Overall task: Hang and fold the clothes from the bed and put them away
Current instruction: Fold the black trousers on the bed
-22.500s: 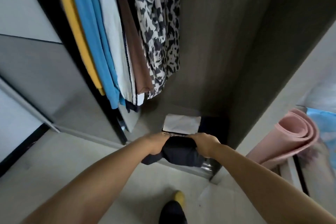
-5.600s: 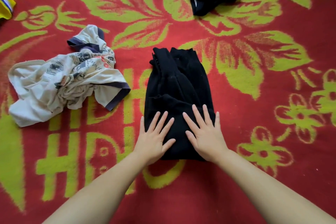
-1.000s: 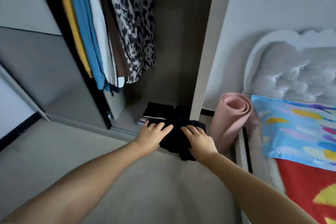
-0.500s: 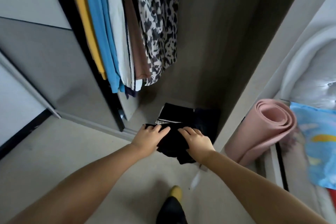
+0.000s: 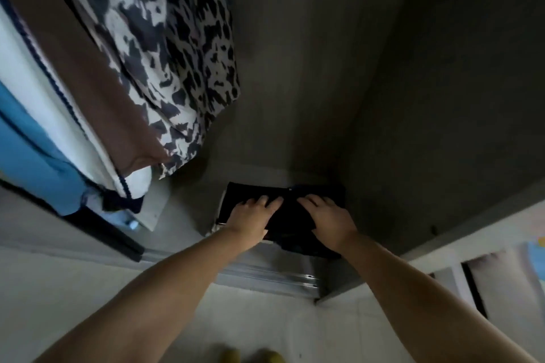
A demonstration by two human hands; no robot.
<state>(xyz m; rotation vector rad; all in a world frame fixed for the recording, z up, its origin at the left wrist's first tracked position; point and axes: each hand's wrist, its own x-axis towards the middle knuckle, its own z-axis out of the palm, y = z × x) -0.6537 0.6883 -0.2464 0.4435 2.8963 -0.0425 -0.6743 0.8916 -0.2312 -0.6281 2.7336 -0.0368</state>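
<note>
Hands lie side by side on a folded black garment (image 5: 290,219) at the bottom of the open wardrobe (image 5: 324,68). The left hand (image 5: 250,216) rests flat on the garment's left half with its fingers straight and spread forward; the right hand (image 5: 328,219) lies on the right half, fingers extended and pressing down, holding nothing in a curl. Whether a thumb is tucked under the cloth cannot be told.

The garment sits on the wardrobe floor (image 5: 188,209), on top of a low stack of folded clothes (image 5: 220,216) whose pale edges show at the left under the black cloth. Its near edge droops over the front lip, just above the metal sliding-door track (image 5: 274,275). Its far right corner lies close to the dark side panel (image 5: 442,97), and its back edge is near the rear wall, so little room is left on those two sides. To the left of the stack a strip of bare wardrobe floor stays open.

Above and to the left hang clothes: an animal-print garment (image 5: 165,47), a brown one (image 5: 88,82), a white one with a dark trim (image 5: 50,115) and a blue one (image 5: 32,162). Their hems end well above the stack, leaving free space over the hands. The dark edge of the sliding door (image 5: 100,230) runs below the blue garment. Pale room floor (image 5: 73,289) spreads in front of the track, and two yellow toe tips (image 5: 250,356) show at the bottom edge.
</note>
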